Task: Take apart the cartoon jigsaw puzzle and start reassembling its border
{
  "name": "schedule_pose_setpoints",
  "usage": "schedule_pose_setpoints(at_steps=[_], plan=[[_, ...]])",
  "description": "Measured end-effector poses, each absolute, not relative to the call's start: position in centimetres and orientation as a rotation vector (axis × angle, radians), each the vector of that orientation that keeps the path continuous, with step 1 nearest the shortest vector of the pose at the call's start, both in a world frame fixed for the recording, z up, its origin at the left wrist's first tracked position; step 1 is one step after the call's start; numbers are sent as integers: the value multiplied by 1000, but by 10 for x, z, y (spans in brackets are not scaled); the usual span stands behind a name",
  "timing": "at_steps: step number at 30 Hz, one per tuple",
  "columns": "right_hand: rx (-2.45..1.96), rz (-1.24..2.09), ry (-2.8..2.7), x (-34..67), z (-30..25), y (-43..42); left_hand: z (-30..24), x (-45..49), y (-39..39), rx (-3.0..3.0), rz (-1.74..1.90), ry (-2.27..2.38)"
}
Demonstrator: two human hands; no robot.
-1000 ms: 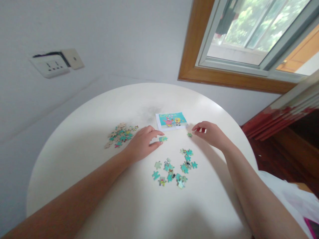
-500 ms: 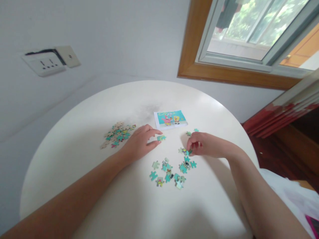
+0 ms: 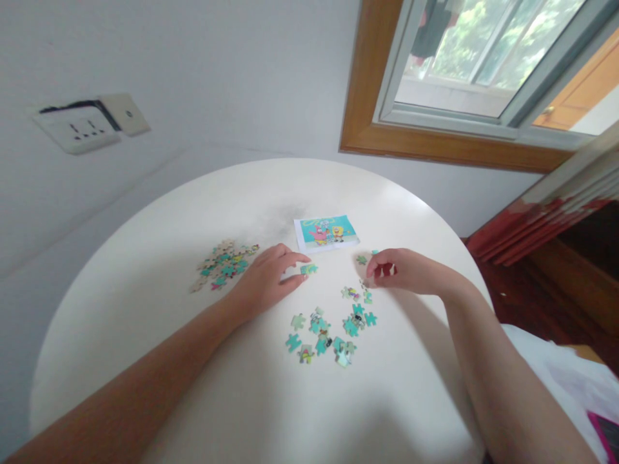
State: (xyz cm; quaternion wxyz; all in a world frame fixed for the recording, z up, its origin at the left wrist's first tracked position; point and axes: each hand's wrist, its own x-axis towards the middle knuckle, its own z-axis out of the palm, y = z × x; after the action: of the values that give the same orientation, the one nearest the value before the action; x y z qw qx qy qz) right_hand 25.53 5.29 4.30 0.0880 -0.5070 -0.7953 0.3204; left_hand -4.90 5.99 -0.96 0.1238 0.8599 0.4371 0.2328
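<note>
Straddling knobbed teal-and-yellow jigsaw section (image 3: 310, 269), bare left hand (image 3: 265, 277), fingers apart, bare right hand (image 3: 409, 270) at section's three o'clock, fingers' grip unclear.

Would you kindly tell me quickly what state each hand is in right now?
Left hand: open, thumb and forefinger parted at a puzzle section; contact unclear.
Right hand: fingers curled at a puzzle piece; whether it is held cannot be told.
</note>
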Motion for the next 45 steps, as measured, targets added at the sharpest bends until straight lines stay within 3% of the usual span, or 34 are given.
schedule_pose_setpoints(at_steps=[4, 11, 17, 28, 37, 45], plan=[[-1411, 951, -2451, 242, 44, 47, -8, -48, 59, 2509, 678, 1276], [-1684, 628, -2395, 253, 48, 51, -7, -48, 58, 2495, 669, 1289], [-1612, 665, -2492, 258, 51, 43, -9, -48, 59, 2496, 672, 1291], [-1666, 153, -2418, 205, 21, 56, -9, -48, 59, 2498, 663, 1297], [-1412, 434, -2339, 223, 31, 55, -9, -47, 58, 2492, 676, 1279], [-1325, 308, -2520, 215, 18, 60, -10, -47, 58, 2502, 686, 1287]])
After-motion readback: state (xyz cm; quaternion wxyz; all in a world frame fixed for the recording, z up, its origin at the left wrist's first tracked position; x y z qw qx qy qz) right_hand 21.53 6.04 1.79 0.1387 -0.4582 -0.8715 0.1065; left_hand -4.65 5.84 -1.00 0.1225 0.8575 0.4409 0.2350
